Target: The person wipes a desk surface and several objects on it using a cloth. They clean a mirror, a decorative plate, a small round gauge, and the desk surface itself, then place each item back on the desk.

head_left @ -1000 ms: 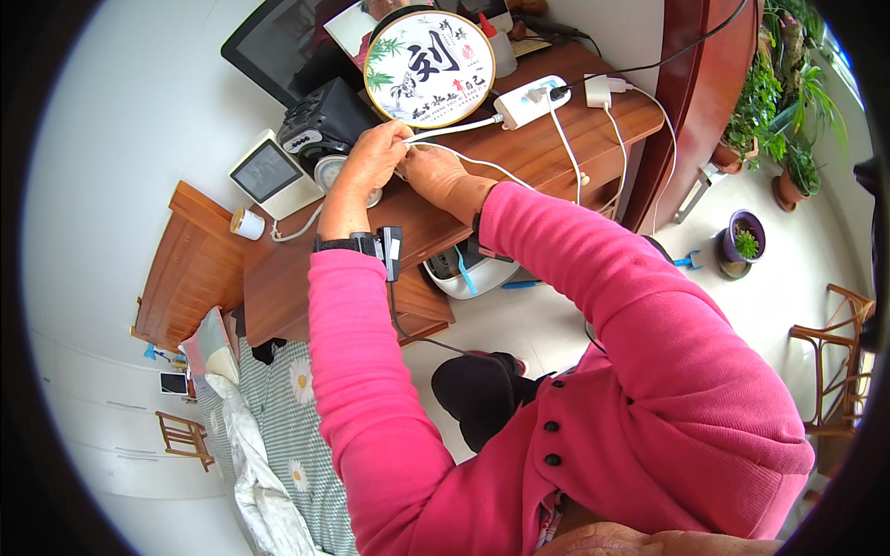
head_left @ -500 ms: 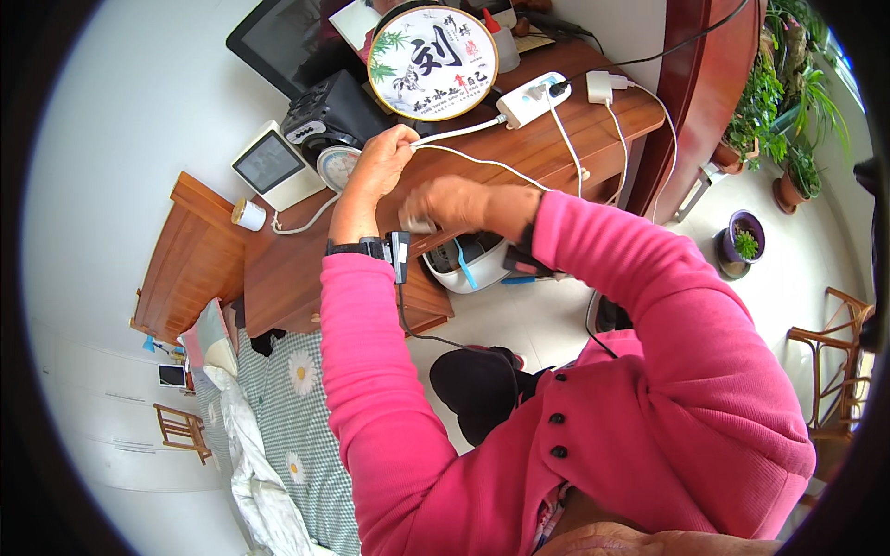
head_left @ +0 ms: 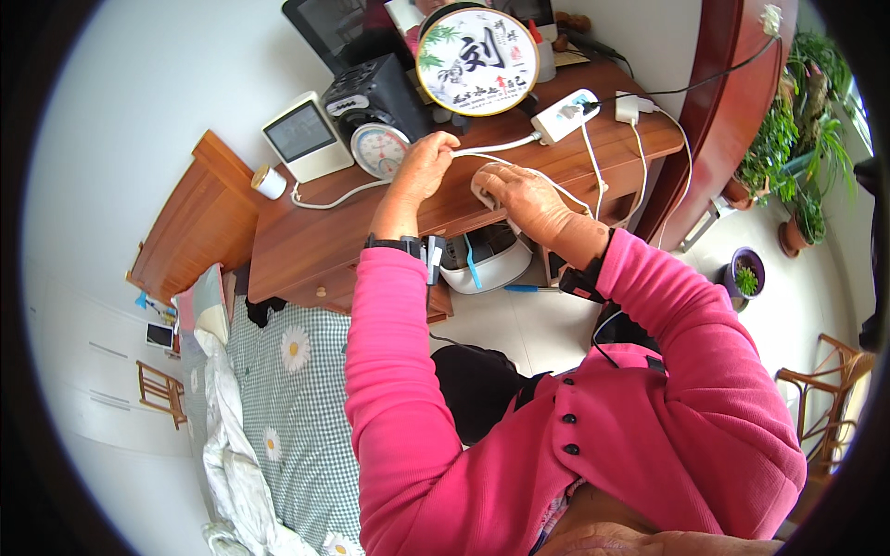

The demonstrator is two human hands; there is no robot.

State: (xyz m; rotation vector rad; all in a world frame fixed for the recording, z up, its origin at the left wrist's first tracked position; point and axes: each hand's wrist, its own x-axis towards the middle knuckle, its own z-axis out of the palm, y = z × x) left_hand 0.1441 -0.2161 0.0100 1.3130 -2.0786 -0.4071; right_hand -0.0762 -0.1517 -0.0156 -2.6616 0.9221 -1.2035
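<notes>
My left hand [head_left: 425,171] is closed on a white power cable [head_left: 491,146] above the wooden desk [head_left: 352,208], beside a round dial gauge [head_left: 378,148]. The cable runs right to a white power strip [head_left: 565,117]. My right hand [head_left: 524,196] lies palm down near the desk's front edge, its fingers pressing a pale folded cloth [head_left: 481,190] on the wood. Most of that cloth is hidden under the fingers. A thinner white cord [head_left: 556,183] passes just beyond my right hand.
A round decorated disc [head_left: 477,60], a black speaker [head_left: 375,97] and a white screen device [head_left: 308,139] stand along the desk's back. A white bin [head_left: 491,271] sits below the desk. The bed [head_left: 297,408] is at left; potted plants [head_left: 746,273] are at right.
My right hand, blurred and lifted before, has moved right and come down on the desk with the cloth. My left hand keeps hold of the cable. The whole view has shifted slightly.
</notes>
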